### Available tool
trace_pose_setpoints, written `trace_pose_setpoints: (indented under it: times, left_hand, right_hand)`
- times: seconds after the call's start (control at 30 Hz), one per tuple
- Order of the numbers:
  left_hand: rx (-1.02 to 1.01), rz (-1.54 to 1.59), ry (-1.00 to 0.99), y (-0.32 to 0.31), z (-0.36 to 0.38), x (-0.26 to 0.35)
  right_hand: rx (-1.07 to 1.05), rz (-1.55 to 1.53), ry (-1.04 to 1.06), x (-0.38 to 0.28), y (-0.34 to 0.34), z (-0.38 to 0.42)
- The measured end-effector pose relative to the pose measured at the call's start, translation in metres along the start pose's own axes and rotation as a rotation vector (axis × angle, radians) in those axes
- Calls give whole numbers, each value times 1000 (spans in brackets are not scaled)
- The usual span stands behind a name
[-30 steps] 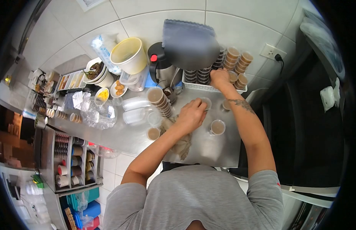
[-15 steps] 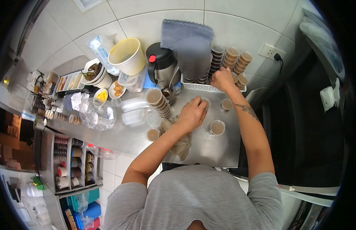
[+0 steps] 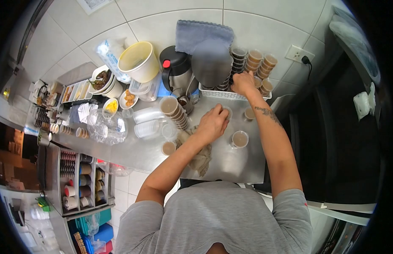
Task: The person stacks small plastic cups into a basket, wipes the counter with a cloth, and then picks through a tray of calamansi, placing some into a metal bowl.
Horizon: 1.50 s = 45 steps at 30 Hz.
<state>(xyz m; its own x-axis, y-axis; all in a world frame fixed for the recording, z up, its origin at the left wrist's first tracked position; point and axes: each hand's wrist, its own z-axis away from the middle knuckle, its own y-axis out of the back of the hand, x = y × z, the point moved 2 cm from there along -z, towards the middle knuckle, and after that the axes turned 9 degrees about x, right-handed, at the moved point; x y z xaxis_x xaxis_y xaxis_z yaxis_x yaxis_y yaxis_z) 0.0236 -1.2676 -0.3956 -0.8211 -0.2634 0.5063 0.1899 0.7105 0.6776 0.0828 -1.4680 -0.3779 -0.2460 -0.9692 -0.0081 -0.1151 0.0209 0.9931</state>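
My left hand is over the steel counter, its curled fingers at the rim of a small clear plastic cup, mostly covered by the hand. At the white basket, my right hand has its fingers closed among the stacked cups; whatever they grip is hidden. Lidded cups of brown filling and dark-filled cups rise in stacks from the basket. Two more brown-filled cups stand in front, one beside my right forearm, the other a filled cup nearer my body.
Left of my hands are a tall cup stack, clear lids, a crumpled cloth and a single filled cup. Behind stand a steel thermos and a yellowish tub. A dark appliance borders the right.
My right hand has shifted very slightly left and lower among the stacks. My left hand stays at the same cup. The whole view has tilted a little.
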Motion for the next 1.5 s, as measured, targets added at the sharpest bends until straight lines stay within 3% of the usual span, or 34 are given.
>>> trace_pose_setpoints:
  times: [0.7,0.8,0.9,1.0,1.1,1.23,1.33,1.43,1.5]
  left_hand:
    - [-10,-16,-15,-6,0,-4]
    - [-20,-30,-12,-4,0,-4]
    - [-36,-1,11,1,1,-4]
    - [1,61,71,11,3,-1]
    - [82,86,149,22,5,-2]
    - [170,89,174,29,0,0]
    - [107,114,201,26,-3,3]
    - [132,-39,-28,21,-8,9]
    - [68,-34,-24,14,-9,10]
  right_hand:
    - [-57,142,-54,-11,8,-2]
    - [-2,77,-37,-11,19,14]
    - [264,10,-34,-4,26,38]
    - [463,-208,124,-2,41,75]
    - [529,-288,334,-14,44,104]
    - [514,-241,488,-30,33,123]
    - [531,-305,601,-32,36,129]
    - [362,-522,563,-25,39,131]
    - [386,-833,399,-17,28,132]
